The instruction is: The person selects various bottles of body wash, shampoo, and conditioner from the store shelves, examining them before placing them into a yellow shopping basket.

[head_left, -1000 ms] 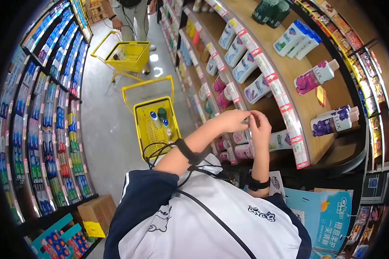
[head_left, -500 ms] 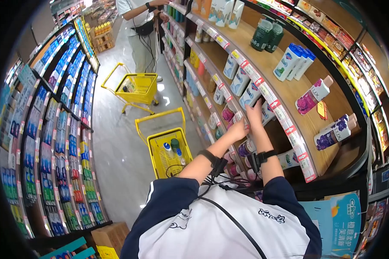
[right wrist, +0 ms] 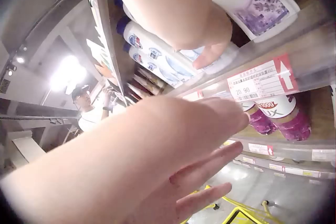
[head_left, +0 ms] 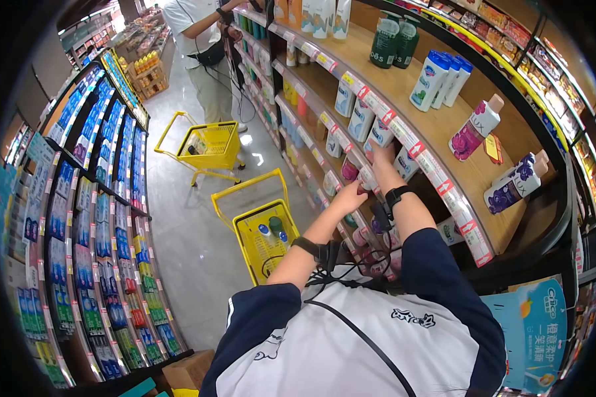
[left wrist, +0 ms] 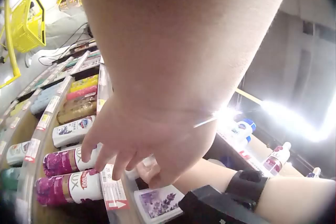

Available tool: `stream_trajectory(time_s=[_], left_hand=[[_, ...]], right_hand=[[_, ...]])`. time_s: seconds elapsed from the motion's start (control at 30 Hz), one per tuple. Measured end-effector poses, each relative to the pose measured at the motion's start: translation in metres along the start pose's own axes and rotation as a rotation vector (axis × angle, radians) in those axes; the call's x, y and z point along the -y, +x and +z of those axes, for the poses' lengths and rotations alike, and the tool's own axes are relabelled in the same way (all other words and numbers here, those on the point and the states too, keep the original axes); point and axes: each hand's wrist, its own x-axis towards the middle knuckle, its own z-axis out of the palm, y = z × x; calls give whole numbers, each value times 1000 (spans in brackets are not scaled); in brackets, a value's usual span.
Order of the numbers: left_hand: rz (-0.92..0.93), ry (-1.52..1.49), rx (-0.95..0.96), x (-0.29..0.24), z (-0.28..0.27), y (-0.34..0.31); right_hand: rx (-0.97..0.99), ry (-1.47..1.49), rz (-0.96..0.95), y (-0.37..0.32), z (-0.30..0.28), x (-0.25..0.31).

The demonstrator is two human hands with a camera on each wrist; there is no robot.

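My right hand [head_left: 381, 157] reaches into the shelf and grips the lower end of a white body wash bottle [head_left: 379, 133] with blue print. In the right wrist view its thumb [right wrist: 209, 57] lies across the bottle's base, while its other fingers are hidden. Just below, my left hand [head_left: 348, 198] hovers at the shelf edge with relaxed, spread fingers and nothing held. Beside the right hand stands a white bottle with lavender print [right wrist: 257, 3]. Two purple-and-white LUX bottles [left wrist: 71, 187] are close under the left hand's fingers.
A yellow basket cart [head_left: 261, 238] with a few bottles stands to the left, and another yellow cart [head_left: 208, 149] is farther along the aisle near a standing person [head_left: 208, 73]. The upper shelf [head_left: 404, 86] holds several bottles. Packed shelving [head_left: 93, 251] lines the opposite side.
Both hands, first together in front of the shelf, have moved forward to it. The right hand has taken hold of the white bottle; the left has drawn slightly back from the right. The view has tilted up.
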Motion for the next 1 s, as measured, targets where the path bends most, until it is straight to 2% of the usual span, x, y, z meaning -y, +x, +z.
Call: stream_trajectory(time_s=[0.13,0.23,0.33,0.43,0.53,0.63,0.67,0.7,0.77,0.87,0.9,0.97,1.0], left_hand=[[-1,8,-74,11,-8,-4],[-120,40,-17,1,-21,-9],[-154,67,-113,4,-20,-8],[8,-42,-251,-3,-29,-10],[85,-24,-463,1,-34,-8],[47,121,-538,-6,-46,-16],[-25,136,-530,-17,-52,-24],[-95,148,-521,-24,-59,-29],[-111,129,-563,-8,-62,-37],[-162,55,-646,35,-66,-50],[-166,31,-655,50,-70,-59],[-165,-11,-656,78,-74,-79],[-199,-155,-590,77,-87,-95]], right_hand=[[28,144,25,-3,1,12],[75,219,49,-5,2,15],[103,244,99,-6,0,15],[237,272,175,-11,-3,15],[355,267,177,-36,2,13],[442,248,176,-64,15,-1],[433,238,180,-80,21,-2],[475,225,199,-89,26,-11],[546,166,256,-105,36,-32],[691,167,88,-125,53,-87],[761,100,113,-129,55,-108],[805,-11,34,-144,65,-154],[762,261,336,-161,73,-166]])
